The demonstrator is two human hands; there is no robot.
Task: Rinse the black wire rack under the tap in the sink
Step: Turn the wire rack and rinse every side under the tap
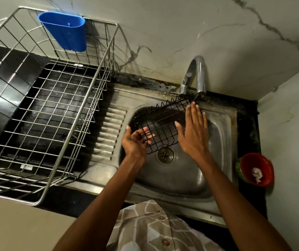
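Closest in, a patterned shirt (156,227) with buttons shows at the bottom, and two bare arms reach out over the sink (223,134).

The left hand (136,142) curls its fingers round the near corner of the rack (160,122) and grips the wires. The right hand (194,131) is flat, with straight fingers laid along the right side of the rack. It grips nothing; it only rests against the wires.

The rack is black and is held up over the sink bowl, tilted, with its far corner up near the tap (198,77). The drain (165,154) sits just below its near edge. A thin bit of water seems to come from the spout onto the far corner, but it is hard to see.

To the left is a big metal basket (83,105) with a blue cup (65,31) hung on its back rim. To the right a red bowl (257,169) sits near the sink, by the wall.

What could go wrong? Only one hand really holds the rack, and wet wires are slippery, so I think it could slide and drop into the sink. Only the far corner is under the water, so the rest may stay dirty unless the rack is moved around. Water could also splash off the wires onto the shirt.
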